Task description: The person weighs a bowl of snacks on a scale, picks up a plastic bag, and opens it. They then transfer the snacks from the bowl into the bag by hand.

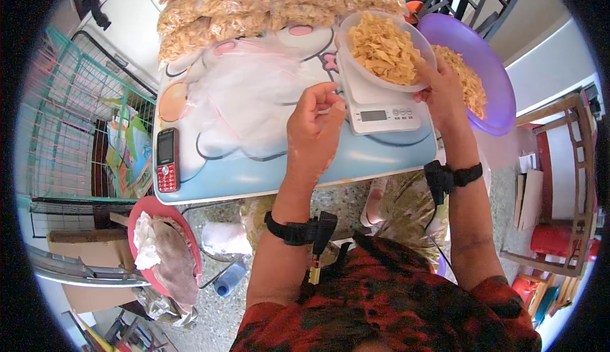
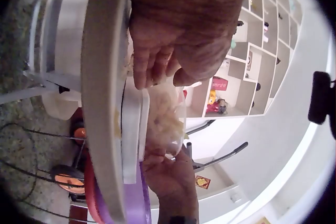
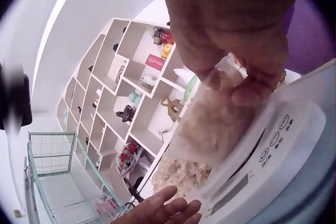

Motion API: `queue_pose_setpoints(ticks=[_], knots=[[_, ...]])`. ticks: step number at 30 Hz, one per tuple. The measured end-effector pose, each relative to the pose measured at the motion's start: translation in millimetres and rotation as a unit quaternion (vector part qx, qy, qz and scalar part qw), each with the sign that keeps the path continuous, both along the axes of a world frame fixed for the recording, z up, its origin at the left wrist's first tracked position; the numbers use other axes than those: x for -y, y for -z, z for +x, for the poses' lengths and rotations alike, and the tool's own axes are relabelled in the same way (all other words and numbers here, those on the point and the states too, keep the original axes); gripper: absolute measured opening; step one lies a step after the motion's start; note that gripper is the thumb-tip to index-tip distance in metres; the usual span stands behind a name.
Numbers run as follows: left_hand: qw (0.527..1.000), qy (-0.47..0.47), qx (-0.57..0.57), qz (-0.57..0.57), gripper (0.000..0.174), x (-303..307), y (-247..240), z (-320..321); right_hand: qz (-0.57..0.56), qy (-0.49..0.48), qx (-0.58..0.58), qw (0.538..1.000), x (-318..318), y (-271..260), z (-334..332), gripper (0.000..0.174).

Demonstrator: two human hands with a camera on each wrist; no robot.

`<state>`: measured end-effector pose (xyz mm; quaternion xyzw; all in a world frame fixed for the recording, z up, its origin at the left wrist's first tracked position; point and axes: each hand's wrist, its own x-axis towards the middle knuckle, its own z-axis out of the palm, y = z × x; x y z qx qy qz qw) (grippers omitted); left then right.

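A clear plastic bowl (image 1: 383,52) full of yellowish dried flakes (image 1: 381,44) is over a white kitchen scale (image 1: 386,116), whose buttons and dark display face me. My right hand (image 1: 447,93) pinches the bowl's near right rim between thumb and fingers; the right wrist view shows the bowl tilted. With fingers loosely bent and nothing in them, my left hand (image 1: 316,126) hovers just left of the scale. Beneath it, clear plastic bags (image 1: 244,98) lie spread over the cartoon-print table (image 1: 254,177).
Filled bags of flakes (image 1: 254,2) line the table's far side. To the right, a purple basin (image 1: 502,91) holds more loose flakes. A red phone (image 1: 167,161) lies at the left table edge. A red stool (image 1: 143,209) with cloths stands below, near a plastic bottle (image 1: 230,279).
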<state>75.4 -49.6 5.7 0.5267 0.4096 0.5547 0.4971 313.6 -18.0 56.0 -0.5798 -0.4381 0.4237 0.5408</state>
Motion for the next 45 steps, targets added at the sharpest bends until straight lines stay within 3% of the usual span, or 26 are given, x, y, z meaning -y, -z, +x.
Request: queue_pose_setpoints(ticks=[5,6,9,11,20,27,36,42,45], knots=[[0.998,-0.057,0.014,0.012,0.027,-0.1,-3.9,-10.3,0.034,-0.005,-0.006,0.999,6.5,-3.6,-3.4,0.038],[0.991,-0.111,-0.047,0.06,0.027,0.6,-7.4,-13.4,0.03,-0.014,-0.011,0.999,6.7,-7.0,-4.8,0.039],[0.921,-0.254,-0.236,0.176,0.027,0.6,-14.9,-24.0,0.026,-0.032,-0.021,0.999,9.4,-24.2,-14.4,0.04],[0.843,-0.331,-0.365,0.218,0.029,-2.9,-11.0,-33.6,0.033,-0.033,-0.02,0.999,13.6,-39.0,-34.9,0.041],[0.817,-0.159,-0.525,0.176,0.049,6.4,-3.5,-32.9,0.052,-0.083,-0.044,0.994,41.6,-44.1,-53.2,0.048],[0.8,-0.094,-0.563,0.186,0.043,-10.0,-7.4,-21.3,0.095,-0.034,-0.118,0.988,61.4,-50.5,-39.2,0.053],[0.768,-0.151,-0.613,0.107,0.048,-17.1,12.7,-42.2,0.085,-0.04,-0.087,0.992,73.7,-48.6,-22.1,0.056],[0.766,-0.196,-0.598,0.131,0.047,-5.1,18.6,-59.1,0.085,-0.037,-0.078,0.993,78.1,-50.2,-27.2,0.057],[0.744,-0.216,-0.62,0.123,0.05,1.7,20.2,-63.7,0.09,-0.052,-0.082,0.991,73.2,-53.4,-45.6,0.058]])
